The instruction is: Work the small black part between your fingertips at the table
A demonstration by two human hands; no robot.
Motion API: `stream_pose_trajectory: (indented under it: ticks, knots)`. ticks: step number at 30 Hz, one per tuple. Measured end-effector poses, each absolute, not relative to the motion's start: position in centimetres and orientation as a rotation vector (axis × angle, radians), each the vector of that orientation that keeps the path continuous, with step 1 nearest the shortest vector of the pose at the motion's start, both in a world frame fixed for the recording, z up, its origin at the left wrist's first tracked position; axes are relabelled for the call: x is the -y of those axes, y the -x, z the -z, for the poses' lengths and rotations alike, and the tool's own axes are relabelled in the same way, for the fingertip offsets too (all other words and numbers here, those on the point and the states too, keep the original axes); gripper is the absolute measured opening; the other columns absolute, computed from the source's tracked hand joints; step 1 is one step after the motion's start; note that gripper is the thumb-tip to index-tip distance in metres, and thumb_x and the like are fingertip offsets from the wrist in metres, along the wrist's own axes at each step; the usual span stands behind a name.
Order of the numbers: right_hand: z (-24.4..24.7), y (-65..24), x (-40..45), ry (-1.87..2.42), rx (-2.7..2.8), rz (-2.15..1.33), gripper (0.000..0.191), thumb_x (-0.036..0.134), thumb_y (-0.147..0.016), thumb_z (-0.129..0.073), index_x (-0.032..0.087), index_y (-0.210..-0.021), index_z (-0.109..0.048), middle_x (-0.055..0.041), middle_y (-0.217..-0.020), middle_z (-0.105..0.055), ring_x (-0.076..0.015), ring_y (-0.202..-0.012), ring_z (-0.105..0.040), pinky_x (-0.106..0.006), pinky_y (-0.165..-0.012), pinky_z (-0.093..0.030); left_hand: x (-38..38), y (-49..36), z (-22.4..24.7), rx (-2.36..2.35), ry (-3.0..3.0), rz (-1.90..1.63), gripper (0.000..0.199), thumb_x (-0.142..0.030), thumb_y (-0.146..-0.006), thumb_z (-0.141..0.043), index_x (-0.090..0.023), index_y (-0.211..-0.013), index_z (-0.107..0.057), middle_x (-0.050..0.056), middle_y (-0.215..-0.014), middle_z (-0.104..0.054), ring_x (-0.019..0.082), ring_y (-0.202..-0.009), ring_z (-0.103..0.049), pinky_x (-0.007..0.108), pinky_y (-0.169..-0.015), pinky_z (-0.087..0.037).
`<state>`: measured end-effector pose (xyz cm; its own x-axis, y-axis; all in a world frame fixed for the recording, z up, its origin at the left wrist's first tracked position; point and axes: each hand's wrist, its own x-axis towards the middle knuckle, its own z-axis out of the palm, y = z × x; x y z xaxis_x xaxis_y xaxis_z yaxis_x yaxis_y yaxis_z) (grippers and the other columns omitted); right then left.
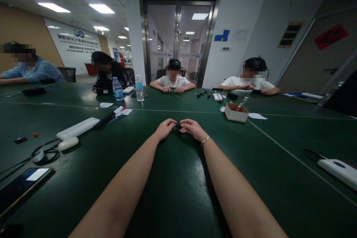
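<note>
Both my arms reach forward over the dark green table. Between my fingertips is a small black object, too small to make out its kind. My left hand pinches its left end with thumb and fingers. On the other side, my right hand has its fingers closed on the right end; a silver bracelet circles that wrist. The object is at or just above the tabletop, and my fingers hide most of it.
Left of my arms lie a white power strip, a white mouse-shaped item, black cables and a phone. A small box stands right of my hands. Water bottles stand farther back. Several people sit around the table.
</note>
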<state>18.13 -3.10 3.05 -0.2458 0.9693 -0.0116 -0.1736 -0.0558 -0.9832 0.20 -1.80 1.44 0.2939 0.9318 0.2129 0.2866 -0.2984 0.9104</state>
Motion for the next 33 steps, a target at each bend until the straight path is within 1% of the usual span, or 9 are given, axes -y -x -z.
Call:
stream_pose_trajectory:
  ticks: [5, 9, 13, 16, 19, 24, 27, 30, 33]
  knots:
    - [-2.89, -18.11, 2.89, 0.998, 1.250, -1.488, 0.015, -0.002, -0.080, -0.056, 0.009, -0.090, -0.057, -0.0053, -0.068, -0.065, -0.0128, -0.058, -0.066, -0.016, -0.053, -0.056, 2.02, -0.18, -1.66, -1.107, -1.765, -1.008, 0.029, -0.034, -0.083, -0.041, -0.016, -0.097, -0.059, 0.000, -0.067, -0.053, 0.009, -0.056, -0.046, 0.021, -0.053, -0.037]
    - [-2.74, -18.10, 2.85, 0.996, 1.247, -1.485, 0.014, -0.001, -0.079, -0.058, 0.009, -0.089, -0.057, -0.0054, -0.067, -0.065, -0.0133, -0.057, -0.066, -0.016, -0.053, -0.056, 2.14, -0.23, -1.82, -1.129, -1.721, -1.018, 0.026, -0.030, -0.080, -0.046, -0.016, -0.097, -0.059, 0.002, -0.075, -0.056, 0.010, -0.060, -0.049, 0.019, -0.050, -0.037]
    - [-2.81, -18.04, 3.08, 0.974, 1.238, -1.476, 0.014, -0.001, -0.079, -0.059, 0.009, -0.088, -0.058, -0.0055, -0.067, -0.065, -0.0136, -0.057, -0.066, -0.018, -0.053, -0.056, 2.11, -0.27, -1.85, -1.149, -1.641, -1.002, 0.037, -0.039, -0.086, -0.032, -0.014, -0.098, -0.056, 0.001, -0.064, -0.052, 0.009, -0.050, -0.044, 0.020, -0.045, -0.034]
    - [-3.00, -17.95, 3.33, 0.983, 1.243, -1.474, 0.015, -0.002, -0.079, -0.057, 0.009, -0.089, -0.057, -0.0055, -0.067, -0.065, -0.0135, -0.056, -0.066, -0.017, -0.053, -0.056, 1.99, -0.21, -1.72, -1.137, -1.710, -1.008, 0.032, -0.038, -0.084, -0.039, -0.015, -0.097, -0.058, 0.000, -0.062, -0.052, 0.009, -0.050, -0.045, 0.020, -0.048, -0.035]
    - [-3.12, -17.90, 3.46, 0.988, 1.246, -1.461, 0.015, -0.003, -0.080, -0.055, 0.009, -0.089, -0.058, -0.0049, -0.067, -0.065, -0.0122, -0.055, -0.065, -0.015, -0.052, -0.056, 1.82, -0.10, -1.49, -1.118, -1.764, -1.029, 0.026, -0.033, -0.079, -0.048, -0.016, -0.096, -0.060, 0.001, -0.071, -0.056, 0.009, -0.057, -0.049, 0.020, -0.053, -0.038]
    - [-3.01, -17.94, 3.37, 0.984, 1.259, -1.459, 0.014, -0.002, -0.080, -0.055, 0.009, -0.088, -0.058, -0.0048, -0.068, -0.065, -0.0122, -0.056, -0.066, -0.016, -0.052, -0.056, 1.80, -0.15, -1.29, -1.143, -1.772, -1.033, 0.033, -0.038, -0.084, -0.040, -0.016, -0.104, -0.055, 0.000, -0.066, -0.055, 0.010, -0.054, -0.048, 0.022, -0.051, -0.038]
    - [-3.00, -17.91, 3.37, 0.979, 1.256, -1.452, 0.014, -0.003, -0.080, -0.056, 0.009, -0.087, -0.058, -0.0048, -0.068, -0.065, -0.0124, -0.055, -0.066, -0.016, -0.052, -0.056, 1.86, -0.22, -1.29, -1.135, -1.809, -1.053, 0.032, -0.033, -0.082, -0.046, -0.016, -0.109, -0.052, 0.000, -0.067, -0.055, 0.010, -0.056, -0.050, 0.022, -0.054, -0.039]
    - [-3.13, -17.84, 3.49, 0.990, 1.246, -1.441, 0.013, -0.003, -0.080, -0.055, 0.009, -0.087, -0.058, -0.0053, -0.067, -0.065, -0.0123, -0.055, -0.065, -0.016, -0.051, -0.056, 1.70, -0.16, -1.23, -1.126, -1.780, -1.066, 0.031, -0.032, -0.082, -0.047, -0.016, -0.108, -0.052, 0.001, -0.073, -0.057, 0.010, -0.058, -0.051, 0.022, -0.056, -0.040]
    - [-3.27, -17.77, 3.64, 1.011, 1.248, -1.429, 0.012, -0.002, -0.081, -0.055, 0.008, -0.087, -0.058, -0.0056, -0.064, -0.064, -0.0127, -0.055, -0.065, -0.016, -0.051, -0.056, 1.41, -0.10, -1.07, -1.120, -1.773, -1.034, 0.031, -0.035, -0.084, -0.042, -0.015, -0.105, -0.054, 0.001, -0.069, -0.056, 0.010, -0.056, -0.050, 0.022, -0.053, -0.039]
